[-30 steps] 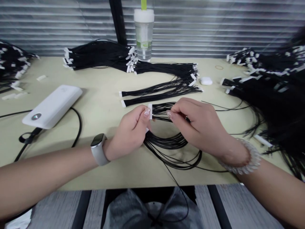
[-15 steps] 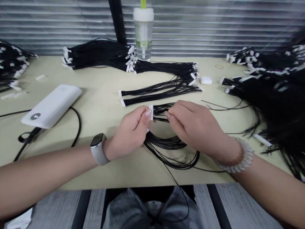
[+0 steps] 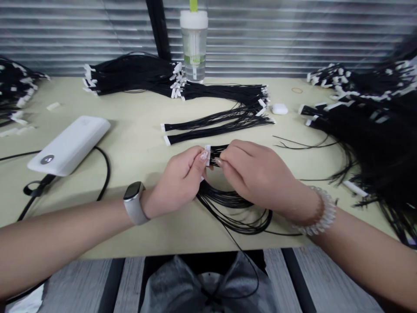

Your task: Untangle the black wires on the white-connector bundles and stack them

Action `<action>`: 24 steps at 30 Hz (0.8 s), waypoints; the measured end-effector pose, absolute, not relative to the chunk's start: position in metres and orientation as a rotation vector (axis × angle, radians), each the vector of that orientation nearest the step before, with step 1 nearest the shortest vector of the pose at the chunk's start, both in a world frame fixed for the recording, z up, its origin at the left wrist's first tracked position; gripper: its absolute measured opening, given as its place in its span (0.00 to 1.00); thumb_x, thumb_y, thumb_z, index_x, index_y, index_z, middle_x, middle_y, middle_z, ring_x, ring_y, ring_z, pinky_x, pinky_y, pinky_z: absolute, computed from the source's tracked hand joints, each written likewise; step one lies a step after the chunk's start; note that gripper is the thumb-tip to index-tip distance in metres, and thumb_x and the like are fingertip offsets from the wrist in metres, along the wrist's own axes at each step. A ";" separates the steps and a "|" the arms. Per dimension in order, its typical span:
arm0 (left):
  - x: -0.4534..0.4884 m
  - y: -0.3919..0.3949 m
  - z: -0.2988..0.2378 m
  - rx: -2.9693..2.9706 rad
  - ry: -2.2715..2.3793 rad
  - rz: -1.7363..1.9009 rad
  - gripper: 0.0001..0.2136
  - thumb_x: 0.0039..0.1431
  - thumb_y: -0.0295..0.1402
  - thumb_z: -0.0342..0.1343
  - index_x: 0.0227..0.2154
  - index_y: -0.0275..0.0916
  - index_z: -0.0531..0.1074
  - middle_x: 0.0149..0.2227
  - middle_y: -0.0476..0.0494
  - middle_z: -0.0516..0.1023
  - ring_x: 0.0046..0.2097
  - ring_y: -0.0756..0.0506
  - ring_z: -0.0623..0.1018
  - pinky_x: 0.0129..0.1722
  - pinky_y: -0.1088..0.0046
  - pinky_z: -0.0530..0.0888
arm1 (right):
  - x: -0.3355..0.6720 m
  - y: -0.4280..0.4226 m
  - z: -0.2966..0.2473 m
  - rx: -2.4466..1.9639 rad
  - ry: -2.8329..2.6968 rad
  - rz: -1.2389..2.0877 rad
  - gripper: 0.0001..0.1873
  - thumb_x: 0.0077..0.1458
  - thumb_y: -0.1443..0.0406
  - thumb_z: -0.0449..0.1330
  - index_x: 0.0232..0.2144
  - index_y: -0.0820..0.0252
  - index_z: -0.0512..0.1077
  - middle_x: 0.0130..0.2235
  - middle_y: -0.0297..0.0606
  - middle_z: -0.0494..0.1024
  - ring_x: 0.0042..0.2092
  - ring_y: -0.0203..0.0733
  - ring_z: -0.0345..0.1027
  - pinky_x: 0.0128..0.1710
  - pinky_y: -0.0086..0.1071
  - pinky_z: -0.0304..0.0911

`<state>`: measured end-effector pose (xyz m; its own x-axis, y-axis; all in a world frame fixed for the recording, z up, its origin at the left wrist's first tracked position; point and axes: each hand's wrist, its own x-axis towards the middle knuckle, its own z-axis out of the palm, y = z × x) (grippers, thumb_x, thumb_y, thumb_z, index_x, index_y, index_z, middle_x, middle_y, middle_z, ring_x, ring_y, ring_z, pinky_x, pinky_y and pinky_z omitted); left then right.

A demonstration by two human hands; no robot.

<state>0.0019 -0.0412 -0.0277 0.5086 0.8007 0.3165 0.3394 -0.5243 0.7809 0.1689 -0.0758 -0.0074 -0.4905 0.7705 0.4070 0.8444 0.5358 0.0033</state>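
Note:
My left hand (image 3: 184,174) pinches a white connector (image 3: 207,154) between thumb and fingers. Several thin black wires (image 3: 215,152) run out of the connector to the right. My right hand (image 3: 252,174) is closed on these wires just beside the connector, thumb and forefinger pressed together; its other fingers are curled. Which single wire the fingertips hold is hidden. Below both hands, a looped black wire bundle (image 3: 234,217) curves on the table, with a loose strand hanging over the front edge.
Two finished-looking wire harnesses (image 3: 208,135) lie just beyond my hands. Behind them stand wire bundles (image 3: 130,76) and a bottle (image 3: 194,48). A white power bank (image 3: 70,145) with a cable is at left. A large black wire pile (image 3: 374,130) covers the right; an earbud case (image 3: 279,108) sits nearby.
My right hand has moved left along the wires, closer to the connector. My left hand keeps its pinch on the connector in nearly the same place.

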 end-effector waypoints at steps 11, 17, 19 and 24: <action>0.001 -0.035 -0.031 1.883 1.059 0.989 0.18 0.62 0.40 0.38 0.20 0.38 0.60 0.22 0.48 0.66 0.26 0.51 0.66 0.26 0.75 0.62 | 0.203 -0.065 0.004 -1.426 -2.380 -0.005 0.03 0.50 0.65 0.57 0.27 0.59 0.68 0.25 0.30 0.69 0.27 0.30 0.61 0.28 0.25 0.54; 0.002 -0.030 -0.035 1.753 1.097 1.078 0.16 0.62 0.41 0.40 0.23 0.38 0.63 0.20 0.49 0.66 0.24 0.51 0.65 0.25 0.74 0.62 | 0.203 -0.074 0.021 -1.447 -2.077 0.138 0.17 0.43 0.56 0.62 0.20 0.61 0.61 0.20 0.29 0.59 0.23 0.29 0.51 0.21 0.25 0.49; 0.002 -0.026 -0.039 1.658 1.117 1.117 0.17 0.61 0.42 0.41 0.23 0.38 0.63 0.21 0.49 0.65 0.23 0.51 0.64 0.24 0.74 0.61 | 0.202 -0.079 0.026 -1.440 -2.134 0.317 0.21 0.47 0.55 0.59 0.16 0.61 0.57 0.17 0.28 0.53 0.21 0.28 0.45 0.19 0.25 0.44; 0.002 -0.020 -0.047 1.508 1.117 1.148 0.18 0.60 0.44 0.42 0.19 0.38 0.60 0.19 0.50 0.60 0.21 0.52 0.60 0.21 0.75 0.59 | 0.189 -0.088 0.017 -1.272 -2.574 0.831 0.17 0.55 0.60 0.52 0.18 0.62 0.57 0.19 0.28 0.56 0.23 0.27 0.44 0.21 0.24 0.46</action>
<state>0.0023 -0.0196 -0.0468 0.1581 0.9748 0.1576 0.1308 -0.1788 0.9751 0.1886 -0.0884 0.0168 -0.6280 0.7712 -0.1044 0.6867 0.4861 -0.5404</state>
